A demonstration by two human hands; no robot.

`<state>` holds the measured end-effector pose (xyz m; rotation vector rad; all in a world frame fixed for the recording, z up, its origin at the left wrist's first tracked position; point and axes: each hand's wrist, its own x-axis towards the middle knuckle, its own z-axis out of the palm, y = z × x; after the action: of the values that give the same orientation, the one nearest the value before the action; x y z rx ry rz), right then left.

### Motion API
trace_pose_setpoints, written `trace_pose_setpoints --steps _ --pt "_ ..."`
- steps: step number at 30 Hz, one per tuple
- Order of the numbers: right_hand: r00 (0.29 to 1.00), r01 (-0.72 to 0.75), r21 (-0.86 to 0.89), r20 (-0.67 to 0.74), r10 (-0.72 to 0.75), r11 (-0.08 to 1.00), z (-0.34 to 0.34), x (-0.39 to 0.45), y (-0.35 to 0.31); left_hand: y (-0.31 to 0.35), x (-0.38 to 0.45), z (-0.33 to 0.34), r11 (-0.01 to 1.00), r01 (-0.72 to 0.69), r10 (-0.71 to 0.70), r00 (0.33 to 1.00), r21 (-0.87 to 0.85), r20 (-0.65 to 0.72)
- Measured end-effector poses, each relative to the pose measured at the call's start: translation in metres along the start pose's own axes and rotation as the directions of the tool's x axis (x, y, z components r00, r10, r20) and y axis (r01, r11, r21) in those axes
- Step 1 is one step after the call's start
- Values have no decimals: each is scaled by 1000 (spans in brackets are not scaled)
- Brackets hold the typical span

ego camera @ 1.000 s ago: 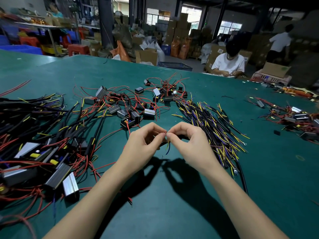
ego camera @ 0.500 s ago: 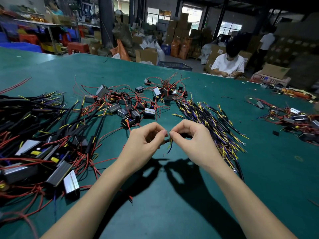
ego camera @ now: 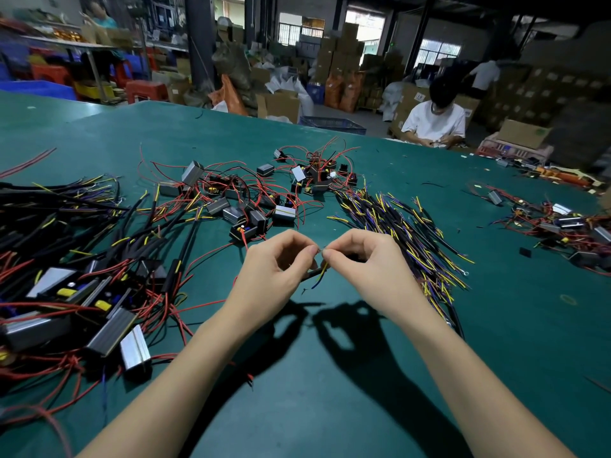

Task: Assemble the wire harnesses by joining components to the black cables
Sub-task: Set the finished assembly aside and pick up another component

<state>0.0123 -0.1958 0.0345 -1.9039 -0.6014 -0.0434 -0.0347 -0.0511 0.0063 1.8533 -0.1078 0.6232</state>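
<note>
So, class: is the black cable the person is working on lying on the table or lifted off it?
Lifted: both hands, left hand and right hand, pinch the black cable above the table.

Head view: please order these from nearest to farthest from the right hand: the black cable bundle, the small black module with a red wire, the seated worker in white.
1. Black cable bundle, just right of the right hand.
2. Small black module, left, beyond the left hand.
3. Seated worker, far across the table.

No writing can be read anywhere. The brown cardboard boxes (ego camera: 542, 94) stacked at the back carry white labels, too small and blurred to make out.
</note>
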Motion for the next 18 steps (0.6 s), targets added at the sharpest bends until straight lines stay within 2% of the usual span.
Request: trace_pose_setpoints --steps 6,13,18 --pt "995 -84 103 53 79 991 1 0 -1 3 0 0 1000 -16 16 1000 14 6" --pt "991 -128 109 40 124 986 3 1 2 4 1 -2 997 1 -1 1000 74 -4" --pt "998 57 55 -17 -56 997 5 -3 3 7 2 -4 997 69 -69 997 29 19"
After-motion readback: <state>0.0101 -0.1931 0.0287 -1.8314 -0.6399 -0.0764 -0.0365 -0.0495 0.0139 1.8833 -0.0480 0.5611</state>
